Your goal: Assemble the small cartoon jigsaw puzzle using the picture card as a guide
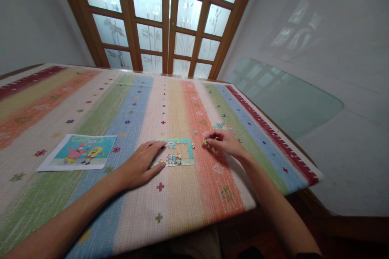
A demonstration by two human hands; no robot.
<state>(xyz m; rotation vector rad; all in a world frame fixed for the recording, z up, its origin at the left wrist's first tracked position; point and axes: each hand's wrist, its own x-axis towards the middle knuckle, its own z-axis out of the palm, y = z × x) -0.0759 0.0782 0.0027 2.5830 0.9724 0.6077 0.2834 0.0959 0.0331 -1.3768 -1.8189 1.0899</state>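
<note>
A small part-built jigsaw puzzle lies on the striped tablecloth, its middle still a bare gap. My left hand rests flat on the cloth with fingers spread, its fingertips touching the puzzle's left edge. My right hand is just right of the puzzle, its fingers pinched on a small puzzle piece. Several loose pieces lie scattered on the cloth beyond my right hand.
A printed cartoon picture sheet lies to the left on the cloth. The table's right edge drops off near my right arm. Wooden glass-paned doors stand behind the table, and a pale wall on the right.
</note>
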